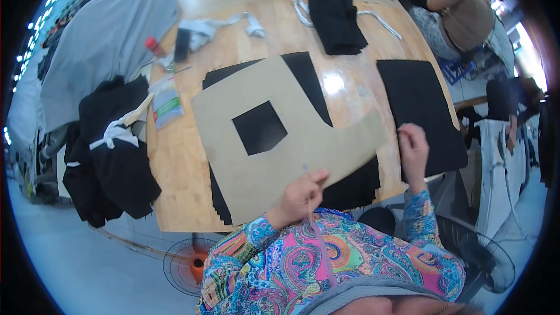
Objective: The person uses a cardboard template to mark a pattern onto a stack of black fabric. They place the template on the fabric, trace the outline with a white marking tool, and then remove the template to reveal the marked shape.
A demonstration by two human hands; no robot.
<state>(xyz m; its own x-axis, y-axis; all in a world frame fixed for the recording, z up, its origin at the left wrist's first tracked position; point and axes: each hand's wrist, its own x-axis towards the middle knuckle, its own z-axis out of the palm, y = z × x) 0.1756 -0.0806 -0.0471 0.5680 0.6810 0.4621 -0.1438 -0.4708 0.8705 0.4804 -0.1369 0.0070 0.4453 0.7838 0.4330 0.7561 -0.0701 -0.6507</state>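
Note:
A beige cardboard pattern piece (224,181) with a five-sided cutout lies at an angle over a stack of black fabric pieces (356,189). Black fabric also shows through its cutout. My left hand (300,198) pinches the pattern piece's near edge, and its right-hand arm curves up off the stack. My right hand (413,146) is at the left edge of a second black fabric stack (420,105). Its fingers are pressed together; whatever they may hold is too small to make out.
A black fabric bundle (335,20) with white ties lies at the wooden table's (181,181) far side. A plastic bag (166,102), red-capped bottle (153,45) and white cloth strips (201,32) sit left. Fans (195,265) stand below. Another person (466,17) sits at far right.

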